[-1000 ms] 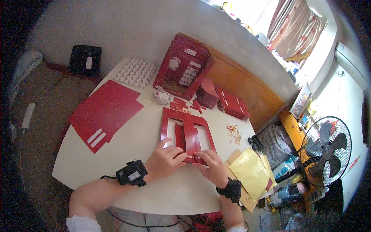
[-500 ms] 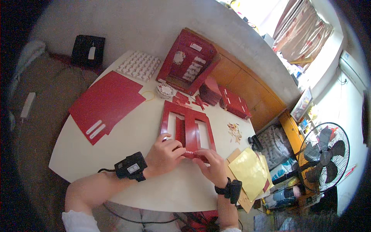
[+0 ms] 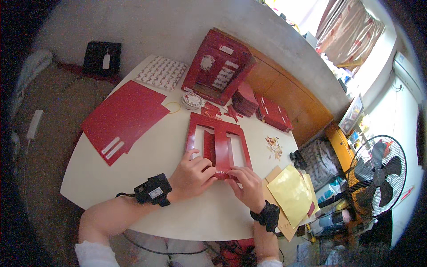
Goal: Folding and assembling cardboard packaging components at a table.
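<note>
A red cardboard box blank [image 3: 220, 144] with two rectangular window cut-outs and a middle strip lies on the table before me. Its near edge, which carries white print, is folded up. My left hand [image 3: 192, 175] pinches the near left corner, fingers bent over the edge and thumb below. At the right part of the same edge, my right hand [image 3: 248, 186] grips with fingertips on top and thumb in front. Through the openings show an inner red flap and the white tabletop. Both wrists wear black strapped devices.
Left lies a large flat red sheet [image 3: 124, 116] with two white strips. Behind stand a tray of small white pieces [image 3: 161, 72], an open red box [image 3: 216, 80], a sticker roll [image 3: 192, 100] and red card stacks [image 3: 272, 115]. Yellow sheets [image 3: 291, 196] and a fan [image 3: 378, 175] are right.
My right hand's fingers have curled further over the near edge, closer to the middle. The left hand keeps its grip on the corner. The whole view has shifted slightly.
</note>
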The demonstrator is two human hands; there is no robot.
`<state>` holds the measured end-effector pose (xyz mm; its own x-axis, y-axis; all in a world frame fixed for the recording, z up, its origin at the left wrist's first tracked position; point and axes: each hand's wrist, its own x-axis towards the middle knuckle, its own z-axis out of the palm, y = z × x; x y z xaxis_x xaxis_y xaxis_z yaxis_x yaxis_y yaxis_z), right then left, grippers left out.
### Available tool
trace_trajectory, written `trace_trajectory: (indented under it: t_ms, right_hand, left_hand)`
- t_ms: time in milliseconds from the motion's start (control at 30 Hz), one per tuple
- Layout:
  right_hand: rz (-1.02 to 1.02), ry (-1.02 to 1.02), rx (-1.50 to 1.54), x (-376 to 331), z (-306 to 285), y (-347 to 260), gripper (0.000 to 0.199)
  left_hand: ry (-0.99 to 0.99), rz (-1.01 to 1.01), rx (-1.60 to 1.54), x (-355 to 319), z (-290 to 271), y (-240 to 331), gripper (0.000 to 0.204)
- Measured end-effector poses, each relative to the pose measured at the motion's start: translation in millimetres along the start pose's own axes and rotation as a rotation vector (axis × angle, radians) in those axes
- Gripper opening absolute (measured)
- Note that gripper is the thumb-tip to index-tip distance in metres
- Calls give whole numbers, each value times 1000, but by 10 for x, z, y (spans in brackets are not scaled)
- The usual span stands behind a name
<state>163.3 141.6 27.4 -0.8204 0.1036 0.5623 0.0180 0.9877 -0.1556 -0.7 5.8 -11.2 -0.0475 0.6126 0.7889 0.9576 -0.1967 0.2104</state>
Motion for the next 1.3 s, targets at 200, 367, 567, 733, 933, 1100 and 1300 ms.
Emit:
trace_trajectory:
  t_ms: [200,367,567,733,933,1100,1300]
  right_hand:
    - [99,-2,119,-21,31,-3,28]
    - [258,-41,226,-61,90,32,34]
    - [269,-84,276,-75,96,46,34]
    - [284,-108,326,-80,94,33,35]
    - [242,-114,264,-43,77,-14,34]
    - [86,-59,92,8,53,-22,28]
    - [-21,41,57,27,110,30,19]
  left_hand:
    - [26,-16,-5,6,-3,16,22]
    - [26,-40,-33,-1,12,5,20]
    - [-89,-141,-56,17,-29,37,21]
    - [-132,-192,-86,13,-44,55,21]
    - [-143,-165,-77,-16,-17,20,18]
    - [-106,-105,-42,-24,12,3,15]
    - [-41,-72,-10,-17,15,-9,13]
